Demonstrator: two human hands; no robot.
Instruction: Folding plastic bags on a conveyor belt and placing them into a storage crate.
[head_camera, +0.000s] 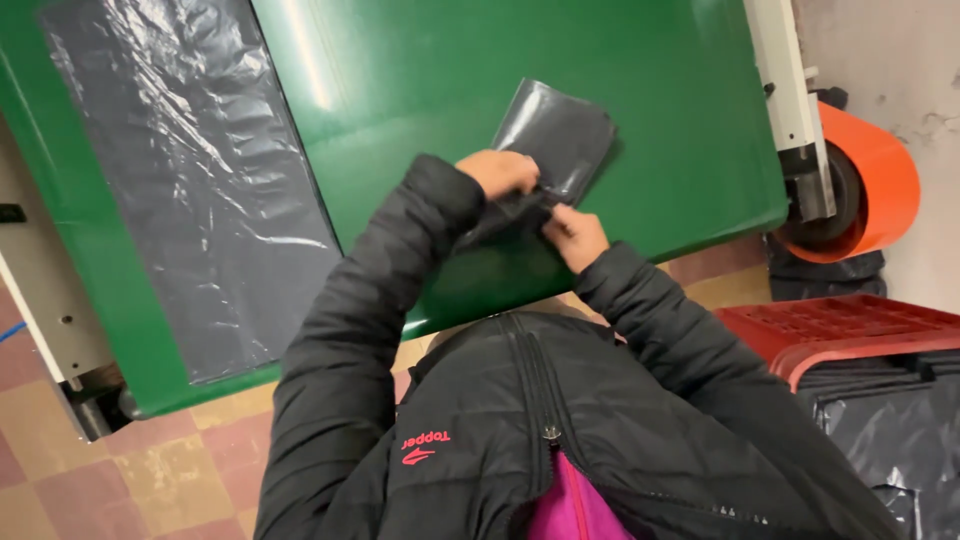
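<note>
Folded grey bag (555, 135) lies on the green table (420, 80), right of centre, near the table's near edge. Its near end is bunched between both hands.

Left hand (498, 172) clamped on the bag's near-left corner, fingers curled over the plastic. Right hand (577, 236) pinches the bag's near edge from the near side, thumb and fingers closed on the fold. The hands sit just beside each other, nearly touching.

Black jacket sleeves (370, 300) cover much of the table's near edge and hide the bag's lower part.

Far left on the table: a long flat grey plastic sheet (190, 180), well apart from the bag.

Right of the table: a white frame (790, 90) with an orange roll (875, 185). Near right: a red crate (830, 330), with dark plastic bags (880, 420) stacked below it. Floor of red and tan tiles (130, 480).
</note>
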